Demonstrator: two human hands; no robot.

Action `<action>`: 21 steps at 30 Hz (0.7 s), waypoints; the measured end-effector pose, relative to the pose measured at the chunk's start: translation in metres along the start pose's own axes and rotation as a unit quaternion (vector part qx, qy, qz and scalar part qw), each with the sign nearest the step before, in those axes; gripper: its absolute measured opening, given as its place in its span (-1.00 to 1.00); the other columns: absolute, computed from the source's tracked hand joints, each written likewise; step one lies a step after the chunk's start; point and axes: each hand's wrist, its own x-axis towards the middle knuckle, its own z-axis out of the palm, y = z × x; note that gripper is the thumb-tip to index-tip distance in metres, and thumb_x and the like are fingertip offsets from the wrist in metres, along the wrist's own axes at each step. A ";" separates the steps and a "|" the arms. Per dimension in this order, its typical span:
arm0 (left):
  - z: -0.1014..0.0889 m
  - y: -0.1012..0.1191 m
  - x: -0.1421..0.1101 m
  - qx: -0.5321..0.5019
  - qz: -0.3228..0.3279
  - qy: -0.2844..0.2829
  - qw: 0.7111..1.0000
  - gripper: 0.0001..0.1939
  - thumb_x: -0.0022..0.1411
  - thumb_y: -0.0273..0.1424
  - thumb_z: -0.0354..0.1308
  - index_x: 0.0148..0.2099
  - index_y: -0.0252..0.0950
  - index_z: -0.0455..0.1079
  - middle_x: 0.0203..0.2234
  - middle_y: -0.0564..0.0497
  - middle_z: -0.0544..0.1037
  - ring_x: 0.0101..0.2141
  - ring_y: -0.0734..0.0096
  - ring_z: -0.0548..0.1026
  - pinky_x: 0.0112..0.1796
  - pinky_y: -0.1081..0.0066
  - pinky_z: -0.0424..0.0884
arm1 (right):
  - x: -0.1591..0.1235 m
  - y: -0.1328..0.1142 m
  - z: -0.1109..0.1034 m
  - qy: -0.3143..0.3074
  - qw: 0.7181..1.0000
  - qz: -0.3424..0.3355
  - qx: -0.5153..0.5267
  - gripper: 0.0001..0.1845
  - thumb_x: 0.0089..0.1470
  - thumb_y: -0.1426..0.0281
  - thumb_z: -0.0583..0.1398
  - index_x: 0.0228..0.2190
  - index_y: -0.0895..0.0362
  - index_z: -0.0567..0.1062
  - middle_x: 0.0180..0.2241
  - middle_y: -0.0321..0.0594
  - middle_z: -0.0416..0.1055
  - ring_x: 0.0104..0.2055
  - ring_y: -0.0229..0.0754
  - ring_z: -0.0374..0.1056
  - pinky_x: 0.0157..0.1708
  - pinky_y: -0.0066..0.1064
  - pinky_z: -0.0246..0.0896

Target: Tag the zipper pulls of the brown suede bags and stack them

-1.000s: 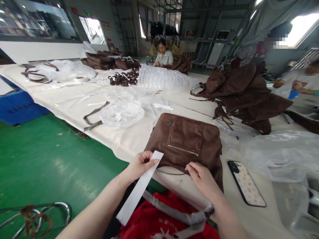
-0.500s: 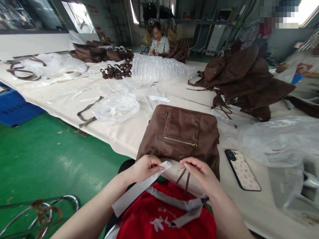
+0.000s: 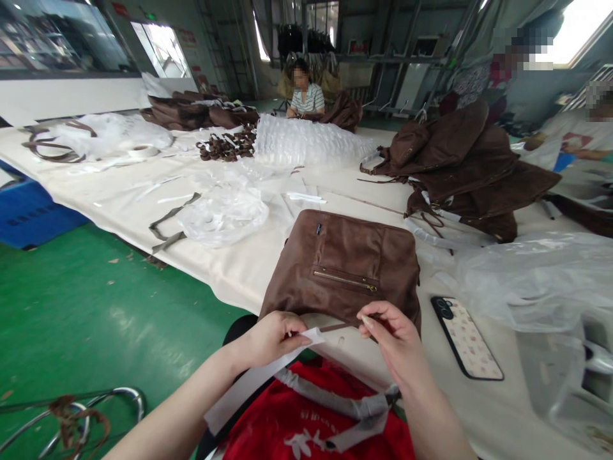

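Observation:
My left hand (image 3: 280,335) is closed, its thumb and fingers pinching the end of a long white paper strip (image 3: 249,383) that trails down toward my lap. Between the hands, a thin brown strap (image 3: 338,328) stretches from the strip's end to my right hand (image 3: 390,332). The right fingers are pinched together at the strap's end, though the exact grip is partly hidden. Just beyond both hands, a brown bag (image 3: 352,246) with a brass zipper lies flat on the table. A wrapped handle (image 3: 330,397) hangs below, over red cloth (image 3: 268,428).
A phone (image 3: 467,337) and clear plastic bags (image 3: 541,281) lie on the right of the table (image 3: 230,265). Brown bags (image 3: 460,160) are heaped behind them. Crumpled plastic (image 3: 225,214) sits left. A person (image 3: 306,92) sits at the far side; another person (image 3: 589,140) is at right.
My right hand has moved slightly right and now pinches the thin brown strap, which hung down in loose ends before and now runs sideways between the hands. My left hand keeps the paper strip.

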 end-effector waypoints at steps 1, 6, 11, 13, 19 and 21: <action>0.000 -0.001 -0.001 -0.002 0.000 0.000 1.000 -0.61 0.34 -0.16 -0.02 -0.29 -0.33 0.49 -0.49 -0.01 0.50 -0.45 0.47 0.41 -0.37 0.53 0.27 | 0.000 0.000 0.000 0.002 1.000 0.001 0.003 -0.76 -0.04 0.27 0.34 -0.31 0.09 0.51 -0.34 -0.22 0.48 -0.43 -0.26 0.37 -0.39 -0.39 0.32; 0.000 -0.001 -0.002 -0.006 -0.003 -0.004 1.000 -0.63 0.34 -0.18 -0.01 -0.29 -0.33 0.49 -0.47 0.00 0.51 -0.44 0.49 0.41 -0.37 0.54 0.27 | 0.000 0.005 -0.001 0.005 1.000 0.008 0.006 -0.77 -0.04 0.27 0.35 -0.32 0.08 0.50 -0.34 -0.23 0.49 -0.44 -0.26 0.36 -0.39 -0.41 0.31; -0.002 0.005 -0.001 -0.013 0.005 -0.003 1.000 -0.68 0.33 -0.20 0.03 -0.27 -0.32 0.48 -0.44 0.01 0.52 -0.42 0.50 0.41 -0.36 0.55 0.25 | 0.000 0.008 -0.002 -0.004 0.998 0.016 -0.056 -0.76 0.00 0.24 0.32 -0.31 0.09 0.49 -0.35 -0.23 0.50 -0.43 -0.25 0.38 -0.35 -0.40 0.33; -0.003 0.009 0.001 -0.014 0.011 -0.001 1.000 -0.69 0.32 -0.21 0.04 -0.27 -0.32 0.48 -0.44 0.02 0.52 -0.43 0.51 0.41 -0.37 0.55 0.24 | 0.000 0.006 0.000 -0.008 0.996 0.016 -0.090 -0.75 0.00 0.21 0.31 -0.32 0.10 0.49 -0.36 -0.22 0.50 -0.43 -0.24 0.39 -0.36 -0.40 0.34; 0.003 0.016 0.018 -0.015 0.016 0.012 1.000 -0.67 0.33 -0.24 0.03 -0.35 -0.34 0.47 -0.54 0.06 0.44 -0.50 0.55 0.33 -0.42 0.54 0.19 | -0.001 0.004 0.018 -0.085 0.981 0.005 -0.174 -0.73 0.08 0.18 0.23 -0.23 0.09 0.51 -0.32 -0.20 0.52 -0.31 -0.15 0.45 -0.25 -0.33 0.37; 0.007 0.018 0.025 -0.021 0.019 0.043 0.999 -0.65 0.34 -0.25 0.01 -0.36 -0.33 0.48 -0.54 0.04 0.43 -0.48 0.53 0.34 -0.40 0.52 0.21 | -0.001 0.004 0.021 -0.111 0.969 -0.024 -0.219 -0.67 0.15 0.18 0.16 -0.11 0.05 0.51 -0.15 -0.16 0.51 -0.11 -0.09 0.42 -0.06 -0.26 0.31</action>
